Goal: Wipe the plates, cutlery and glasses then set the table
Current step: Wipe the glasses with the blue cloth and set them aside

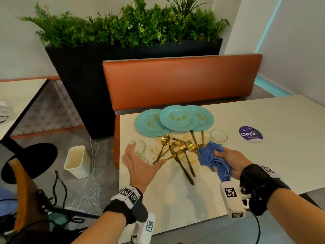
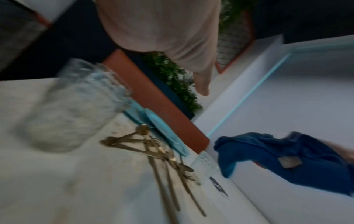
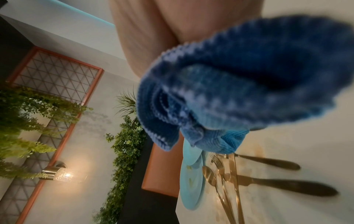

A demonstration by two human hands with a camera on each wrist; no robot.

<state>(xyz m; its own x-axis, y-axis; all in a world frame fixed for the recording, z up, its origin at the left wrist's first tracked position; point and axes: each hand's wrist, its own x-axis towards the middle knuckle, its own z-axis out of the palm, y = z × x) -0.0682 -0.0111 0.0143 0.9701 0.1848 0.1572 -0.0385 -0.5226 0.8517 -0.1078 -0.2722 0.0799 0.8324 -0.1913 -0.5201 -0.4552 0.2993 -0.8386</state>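
Three stained turquoise plates (image 1: 177, 118) overlap at the far side of the white table (image 1: 263, 138). In front of them lies a heap of gold cutlery (image 1: 177, 150) on brown smears. A clear glass (image 1: 139, 147) stands at the left, and my left hand (image 1: 140, 164) hovers open just beside it, fingers straight. Another glass (image 1: 219, 136) stands at the right. My right hand (image 1: 228, 159) grips a bunched blue cloth (image 1: 211, 157) over the right end of the cutlery. The wrist views show the left glass (image 2: 76, 106), the cloth (image 3: 239, 91) and the cutlery (image 3: 229, 181).
An orange bench back (image 1: 181, 80) runs behind the table, with a black planter (image 1: 84, 71) of greenery behind it. A purple sticker (image 1: 250, 133) lies at the right. On the floor at the left stand a white bin (image 1: 77, 162) and loose cables (image 1: 91, 194).
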